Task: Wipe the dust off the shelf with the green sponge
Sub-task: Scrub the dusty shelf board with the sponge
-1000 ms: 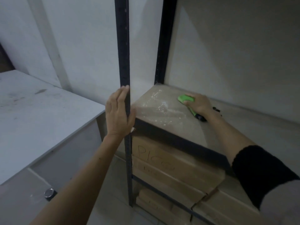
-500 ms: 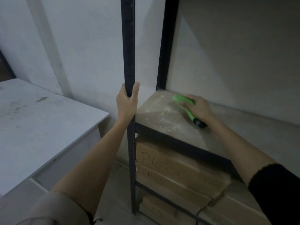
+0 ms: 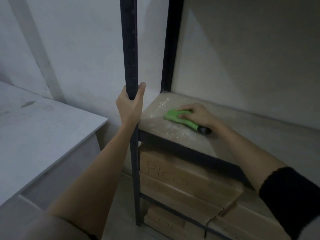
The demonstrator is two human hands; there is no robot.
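Sponge (image 3: 174,116) lies flat on shelf (image 3: 230,135) under right hand (image 3: 199,115).

Dim light on plain white walls (image 3: 78,49); a pale grey tabletop (image 3: 43,129) stands left; stacked brown cardboard boxes (image 3: 181,181) below.

One hand-written word can be read — "PICO", in dark marker on the front of the top cardboard box (image 3: 181,172), below the left hand (image 3: 129,108) gripping the post. A fainter scrawl under it — on the next box — is illegible.
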